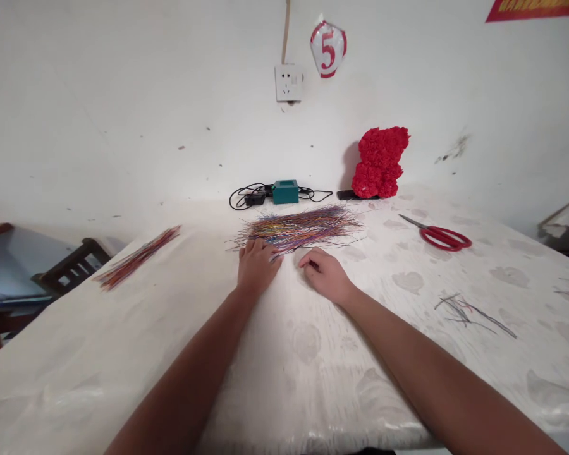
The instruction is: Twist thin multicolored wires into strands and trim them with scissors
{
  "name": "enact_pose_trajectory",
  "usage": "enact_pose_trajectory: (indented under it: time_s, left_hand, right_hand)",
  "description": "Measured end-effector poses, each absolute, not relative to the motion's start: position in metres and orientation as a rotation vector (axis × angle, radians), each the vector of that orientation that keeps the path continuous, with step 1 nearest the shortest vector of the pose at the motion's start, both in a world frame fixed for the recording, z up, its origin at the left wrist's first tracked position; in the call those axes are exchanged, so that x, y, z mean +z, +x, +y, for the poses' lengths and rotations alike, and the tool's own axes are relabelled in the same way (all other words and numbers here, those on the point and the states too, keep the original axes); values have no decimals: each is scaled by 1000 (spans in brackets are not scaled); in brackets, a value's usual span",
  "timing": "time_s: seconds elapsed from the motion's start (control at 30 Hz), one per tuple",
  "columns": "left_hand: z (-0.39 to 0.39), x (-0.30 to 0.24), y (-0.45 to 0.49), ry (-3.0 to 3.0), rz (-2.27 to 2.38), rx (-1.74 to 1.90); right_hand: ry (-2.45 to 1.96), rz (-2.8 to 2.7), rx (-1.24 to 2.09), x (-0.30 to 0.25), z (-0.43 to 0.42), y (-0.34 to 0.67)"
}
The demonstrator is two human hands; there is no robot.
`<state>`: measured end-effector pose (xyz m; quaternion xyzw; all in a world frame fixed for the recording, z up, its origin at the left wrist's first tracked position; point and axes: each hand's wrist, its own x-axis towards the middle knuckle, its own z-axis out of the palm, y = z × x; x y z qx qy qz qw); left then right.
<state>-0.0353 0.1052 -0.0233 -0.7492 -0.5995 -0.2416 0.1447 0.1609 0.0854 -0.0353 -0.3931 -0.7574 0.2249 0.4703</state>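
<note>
A loose pile of thin multicoloured wires lies on the white table in front of me. My left hand rests at the pile's near left end, fingers bent down onto the wire tips. My right hand sits just right of it, curled, with the fingertips pinched near a few strands; what they hold is too thin to see. A smaller sorted bundle of wires lies apart at the left of the table.
Red scissors lie at the right. A few dark wire scraps sit near the right edge. Against the wall stand a teal box with black cables, a red paper flower block and a socket. A dark chair stands left.
</note>
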Motion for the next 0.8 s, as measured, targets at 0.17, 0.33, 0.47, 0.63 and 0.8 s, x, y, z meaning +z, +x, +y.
enact_pose_trajectory:
  time_s: [0.17,0.33,0.47,0.63,0.8]
  left_hand:
    - [109,-23,-37,-2160,-1759,-685]
    - [110,-22,-38,-2186,-1728,-664]
    - [109,-20,-39,-2201,-1688,-655]
    - [107,-19,-38,-2204,-1672,-654]
    - [107,-21,-35,-2211,-1696,-655]
  right_hand:
    - [-970,-1863,554,-34,85,161]
    - [-988,-1867,550,-34,85,161]
    - [-989,-1876,537,-34,85,162]
    - [-998,-1881,523,-34,84,161]
    - [-994,-1881,519,-33,83,161]
